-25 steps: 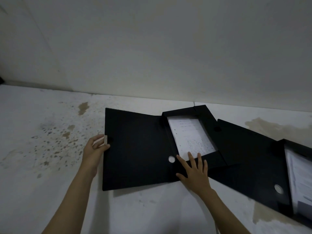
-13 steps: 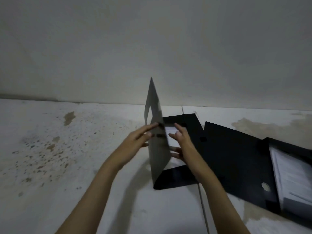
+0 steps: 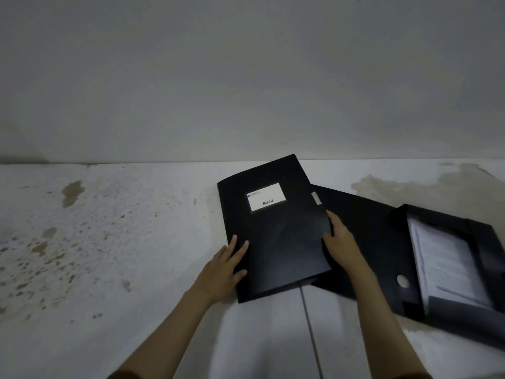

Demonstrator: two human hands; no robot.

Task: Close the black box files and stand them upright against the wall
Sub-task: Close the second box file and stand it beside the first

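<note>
A black box file (image 3: 281,242) lies flat on the floor with its lid down and a white label on top. My left hand (image 3: 225,265) rests on its near left edge, fingers spread over the lid. My right hand (image 3: 338,239) presses on its right edge, where the lid meets the box side. A second black box file (image 3: 442,261) lies open to the right, with white papers in its tray and its flat lid partly under the first file.
A plain wall (image 3: 246,77) rises right behind the files. The pale floor (image 3: 109,242) has brown stains at the left and behind the open file. A thin seam (image 3: 308,329) runs along the floor between my arms.
The lid of the left file, which lay open and then stood upright, has swung over and now lies shut on the box. Both hands moved onto its edges.
</note>
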